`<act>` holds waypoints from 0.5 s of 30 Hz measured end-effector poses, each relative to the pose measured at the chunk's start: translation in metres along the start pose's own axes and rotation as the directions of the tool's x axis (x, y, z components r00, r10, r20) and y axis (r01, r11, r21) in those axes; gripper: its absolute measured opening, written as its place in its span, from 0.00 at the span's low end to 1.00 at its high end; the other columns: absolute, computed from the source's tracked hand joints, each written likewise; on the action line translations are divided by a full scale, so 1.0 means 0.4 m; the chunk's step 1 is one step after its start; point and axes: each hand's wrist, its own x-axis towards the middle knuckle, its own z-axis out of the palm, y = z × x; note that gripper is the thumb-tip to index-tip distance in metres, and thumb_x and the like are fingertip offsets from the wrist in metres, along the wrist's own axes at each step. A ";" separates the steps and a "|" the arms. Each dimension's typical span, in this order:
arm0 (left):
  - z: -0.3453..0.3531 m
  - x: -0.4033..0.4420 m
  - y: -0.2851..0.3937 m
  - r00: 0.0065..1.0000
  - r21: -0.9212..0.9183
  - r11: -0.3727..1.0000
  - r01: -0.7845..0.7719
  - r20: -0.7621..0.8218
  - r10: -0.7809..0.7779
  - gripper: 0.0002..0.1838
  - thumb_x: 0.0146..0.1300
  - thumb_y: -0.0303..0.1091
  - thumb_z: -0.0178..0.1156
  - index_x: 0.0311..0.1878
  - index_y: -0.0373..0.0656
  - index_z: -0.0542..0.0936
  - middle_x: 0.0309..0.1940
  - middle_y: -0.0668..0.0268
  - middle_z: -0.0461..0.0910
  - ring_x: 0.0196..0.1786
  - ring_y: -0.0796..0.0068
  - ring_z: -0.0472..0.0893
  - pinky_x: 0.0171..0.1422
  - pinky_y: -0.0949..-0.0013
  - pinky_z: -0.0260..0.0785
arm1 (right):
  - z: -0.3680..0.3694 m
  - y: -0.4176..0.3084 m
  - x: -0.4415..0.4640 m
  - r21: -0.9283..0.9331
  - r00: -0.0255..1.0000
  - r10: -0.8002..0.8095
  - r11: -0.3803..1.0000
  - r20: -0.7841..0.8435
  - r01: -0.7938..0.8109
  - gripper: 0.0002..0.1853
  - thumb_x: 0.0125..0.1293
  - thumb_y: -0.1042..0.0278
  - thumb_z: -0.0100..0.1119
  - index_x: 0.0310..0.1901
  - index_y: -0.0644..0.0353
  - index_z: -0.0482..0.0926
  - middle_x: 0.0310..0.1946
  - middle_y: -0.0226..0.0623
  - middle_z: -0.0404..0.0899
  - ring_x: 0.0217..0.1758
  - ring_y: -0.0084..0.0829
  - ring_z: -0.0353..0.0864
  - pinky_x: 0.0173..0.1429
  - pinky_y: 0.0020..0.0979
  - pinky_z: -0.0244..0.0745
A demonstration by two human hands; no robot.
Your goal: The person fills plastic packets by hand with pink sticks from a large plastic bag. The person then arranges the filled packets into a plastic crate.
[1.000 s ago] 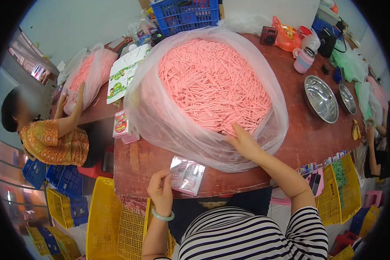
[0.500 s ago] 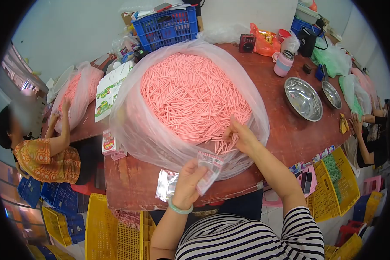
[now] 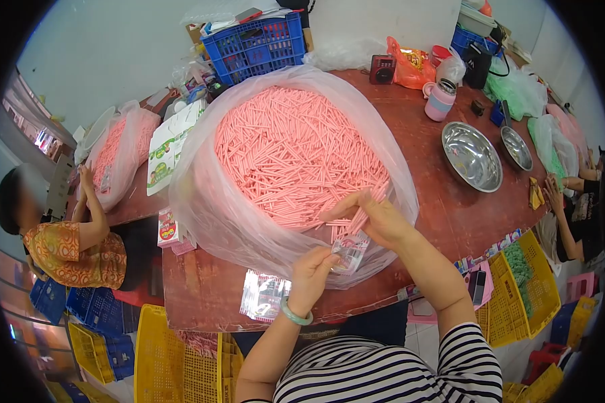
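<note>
Pinched in my left hand (image 3: 310, 274) is a small clear printed packet (image 3: 351, 254), held at the near edge of the big plastic bag. My right hand (image 3: 381, 220) curls around a few thin pink sticks (image 3: 359, 219), just above the packet's upper end. Whether any stick has entered the packet I cannot tell. Behind both hands, a heap of pink sticks (image 3: 296, 154) fills the open translucent plastic bag (image 3: 205, 215). Flat silvery packets (image 3: 262, 295) lie on the table near my left wrist.
On the red-brown table (image 3: 444, 221) are a steel bowl (image 3: 474, 161), a pan (image 3: 515, 148), a pink bottle (image 3: 439, 101) and a radio (image 3: 382, 69). Printed cartons (image 3: 161, 161) stand left. Yellow crates (image 3: 158, 356) sit below. Co-workers (image 3: 74, 248) are at both sides.
My left hand has moved right and slightly up, bringing the packet beneath my right hand. My right hand has shifted slightly and now shows pink sticks in its grasp.
</note>
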 end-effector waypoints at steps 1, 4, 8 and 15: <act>0.000 -0.001 -0.002 1.000 -0.004 1.000 0.017 -0.005 -0.017 0.06 0.65 0.27 0.59 0.39 0.33 0.80 0.28 0.63 0.76 0.31 0.74 0.74 0.37 0.73 0.65 | 0.003 0.000 0.000 -0.080 0.998 -0.019 0.997 0.052 0.023 0.30 0.75 0.44 0.39 0.49 0.67 0.79 0.45 0.48 0.83 0.54 0.38 0.81 0.64 0.39 0.70; 0.003 0.000 -0.006 0.998 -0.028 0.999 0.045 -0.031 -0.046 0.07 0.66 0.27 0.59 0.40 0.32 0.80 0.28 0.64 0.76 0.31 0.75 0.74 0.38 0.73 0.65 | 0.018 -0.008 -0.007 -0.022 0.998 0.043 0.999 0.051 -0.042 0.29 0.75 0.45 0.40 0.50 0.67 0.79 0.46 0.46 0.83 0.55 0.36 0.80 0.64 0.38 0.69; 0.021 0.004 -0.002 0.993 -0.074 0.996 0.045 -0.109 -0.053 0.08 0.68 0.28 0.58 0.41 0.31 0.80 0.30 0.63 0.77 0.33 0.77 0.74 0.39 0.74 0.66 | 0.022 -0.014 -0.011 -0.170 0.994 0.086 0.983 0.071 -0.073 0.28 0.76 0.47 0.40 0.52 0.68 0.78 0.48 0.46 0.82 0.57 0.35 0.79 0.65 0.36 0.68; 0.042 0.012 -0.022 0.992 -0.064 0.997 0.043 -0.118 -0.051 0.08 0.68 0.29 0.58 0.41 0.31 0.80 0.29 0.65 0.77 0.32 0.78 0.74 0.38 0.75 0.66 | 0.001 -0.012 -0.021 -0.232 0.998 0.036 0.972 0.048 -0.024 0.33 0.74 0.42 0.40 0.60 0.68 0.73 0.53 0.48 0.79 0.59 0.35 0.77 0.66 0.38 0.66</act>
